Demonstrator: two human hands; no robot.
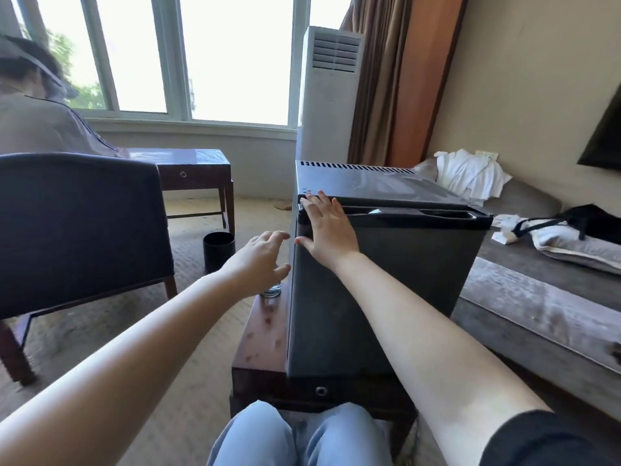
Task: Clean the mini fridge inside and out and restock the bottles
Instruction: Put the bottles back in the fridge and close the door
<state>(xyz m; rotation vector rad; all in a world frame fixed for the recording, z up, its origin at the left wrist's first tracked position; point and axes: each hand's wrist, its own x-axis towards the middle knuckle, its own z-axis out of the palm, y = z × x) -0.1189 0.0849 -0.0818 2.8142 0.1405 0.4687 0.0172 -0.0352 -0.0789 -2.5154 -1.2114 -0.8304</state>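
Right hand (327, 227) flat and spread on the top left corner of the fridge (379, 284) door, fingers over the upper edge, gripping nothing. Left hand (260, 260) loose and empty, fingers half curled, hanging just left of the fridge side, above a glass (271, 290). Fridge sits on a dark wooden desk (265, 344), door facing the camera and shut or nearly so, a thin gap showing along its top. Glass stands on the desk touching or just beside the fridge's left side, mostly hidden by the left hand. Black bin (218, 252) on the carpet left of the desk. Dark armchair (80, 230) further left. Bed (537, 297) close on the right, with a black bag (584, 220) and white robe (467, 176) on it. Second person (37, 112) far left by the window.
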